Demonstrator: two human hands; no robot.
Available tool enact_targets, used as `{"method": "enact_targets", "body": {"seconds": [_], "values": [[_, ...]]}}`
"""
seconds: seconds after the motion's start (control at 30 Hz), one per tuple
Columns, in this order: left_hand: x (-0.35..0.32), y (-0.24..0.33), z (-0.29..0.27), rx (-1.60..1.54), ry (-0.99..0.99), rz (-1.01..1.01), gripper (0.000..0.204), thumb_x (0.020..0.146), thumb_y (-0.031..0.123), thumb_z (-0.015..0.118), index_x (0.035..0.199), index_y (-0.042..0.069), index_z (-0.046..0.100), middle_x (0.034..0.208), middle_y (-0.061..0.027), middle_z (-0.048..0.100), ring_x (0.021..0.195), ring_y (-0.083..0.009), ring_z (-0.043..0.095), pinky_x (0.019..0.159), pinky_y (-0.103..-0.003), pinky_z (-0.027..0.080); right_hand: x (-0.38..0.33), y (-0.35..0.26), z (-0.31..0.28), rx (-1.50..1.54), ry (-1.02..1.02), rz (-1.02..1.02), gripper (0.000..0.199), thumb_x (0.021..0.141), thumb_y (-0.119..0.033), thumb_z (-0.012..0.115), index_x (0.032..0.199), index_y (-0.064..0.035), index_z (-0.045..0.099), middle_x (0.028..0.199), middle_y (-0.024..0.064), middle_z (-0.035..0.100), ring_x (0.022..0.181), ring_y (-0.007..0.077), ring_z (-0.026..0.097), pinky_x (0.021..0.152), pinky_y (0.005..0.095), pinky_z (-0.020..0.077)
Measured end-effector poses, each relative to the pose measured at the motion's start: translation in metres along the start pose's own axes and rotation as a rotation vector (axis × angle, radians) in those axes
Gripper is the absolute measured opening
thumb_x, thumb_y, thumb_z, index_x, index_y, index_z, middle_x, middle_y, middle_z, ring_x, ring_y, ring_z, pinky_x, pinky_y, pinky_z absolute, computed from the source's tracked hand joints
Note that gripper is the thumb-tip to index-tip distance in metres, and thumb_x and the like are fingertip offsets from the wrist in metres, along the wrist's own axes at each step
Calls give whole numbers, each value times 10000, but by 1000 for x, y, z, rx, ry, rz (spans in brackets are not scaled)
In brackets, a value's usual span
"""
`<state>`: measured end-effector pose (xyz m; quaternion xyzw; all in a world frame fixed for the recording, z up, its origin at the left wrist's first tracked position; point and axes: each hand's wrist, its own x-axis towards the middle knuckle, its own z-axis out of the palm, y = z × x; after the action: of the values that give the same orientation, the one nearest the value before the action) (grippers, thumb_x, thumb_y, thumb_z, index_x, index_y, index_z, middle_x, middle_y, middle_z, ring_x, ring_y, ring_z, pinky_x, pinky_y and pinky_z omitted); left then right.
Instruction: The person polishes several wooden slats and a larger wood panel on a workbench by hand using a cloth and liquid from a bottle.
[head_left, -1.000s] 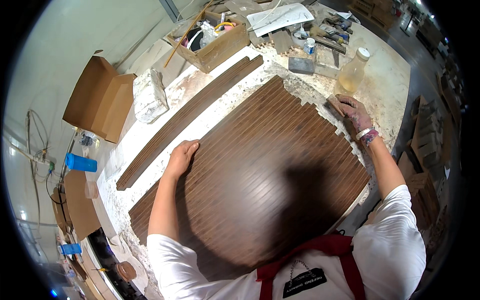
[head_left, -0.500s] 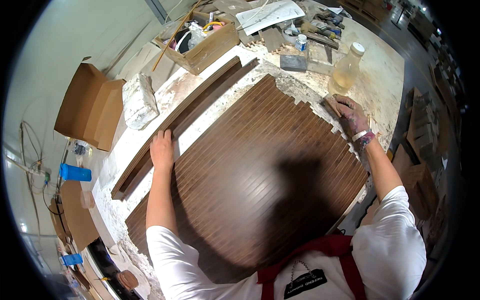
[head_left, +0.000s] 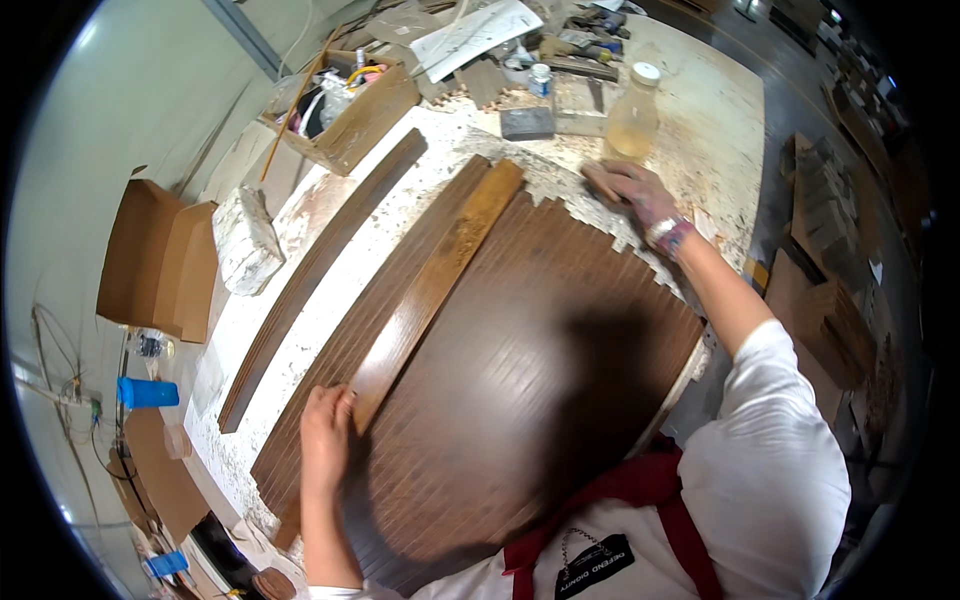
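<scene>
A wide panel of dark brown wooden strips [head_left: 500, 340] with a stepped far-right edge lies before me. Over its left part runs a long wooden plank [head_left: 440, 265], its lighter, shiny face up. My left hand [head_left: 325, 432] grips this plank by its edge, towards the near end. My right hand [head_left: 640, 193] is closed round a small brown block [head_left: 597, 182] beyond the panel's far-right edge. Another long dark plank [head_left: 320, 270] lies apart on the table, left of the panel.
A stained white table [head_left: 700, 75] bears everything. At the back stand a wooden box of odds and ends [head_left: 375, 125], a dark grey block [head_left: 527, 123] and a bottle of yellowish liquid [head_left: 632, 115]. Left are a white wrapped bundle [head_left: 245, 240], an open cardboard box [head_left: 155, 265] and a blue cup [head_left: 147, 392].
My left hand has taken a plank from the pair at the left and brought it right, over the panel. My right hand has kept hold of the brown block.
</scene>
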<state>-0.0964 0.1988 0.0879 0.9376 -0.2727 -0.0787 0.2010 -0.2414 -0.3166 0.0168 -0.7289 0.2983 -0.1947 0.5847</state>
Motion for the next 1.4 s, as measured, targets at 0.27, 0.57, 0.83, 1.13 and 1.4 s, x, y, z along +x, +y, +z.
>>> {"method": "enact_targets", "body": {"seconds": [0.27,0.57,0.83,1.13,1.4], "values": [[-8,40,89,307,35,217,669,894,346,635,1470,135,368,1514,-126,350,1371,-395,329,1095,-519,294,94,-33,74,-482,-109,-253,598,831,-607,607,1224,-159,646,1273,131,604,1164,292,567,1005,354,418],[-10,49,91,350,87,212,540,922,263,603,1436,201,450,1451,-33,437,1105,-311,501,945,-444,395,71,-31,58,-616,-233,-178,584,829,-615,614,1143,-130,692,1163,92,675,1070,255,621,942,339,464],[-14,32,92,278,149,300,481,898,234,618,1368,194,518,1390,-59,496,1084,-307,526,889,-433,437,50,-45,24,-203,-249,-250,426,867,-382,636,1198,-114,653,1009,76,677,982,206,622,886,295,468],[-75,0,96,222,240,90,542,860,386,641,1349,190,514,1309,-128,491,1200,-295,474,900,-437,416,-155,-152,314,-155,-1068,-738,305,899,-200,656,1178,-74,652,1106,57,641,986,161,614,896,283,486],[-81,4,100,17,486,170,475,919,305,488,1335,79,524,1210,-234,547,1050,-421,514,923,-517,413,-354,-170,539,-272,-1470,-1365,204,874,-241,641,1063,-196,702,1046,67,627,986,272,617,831,373,509]]}}
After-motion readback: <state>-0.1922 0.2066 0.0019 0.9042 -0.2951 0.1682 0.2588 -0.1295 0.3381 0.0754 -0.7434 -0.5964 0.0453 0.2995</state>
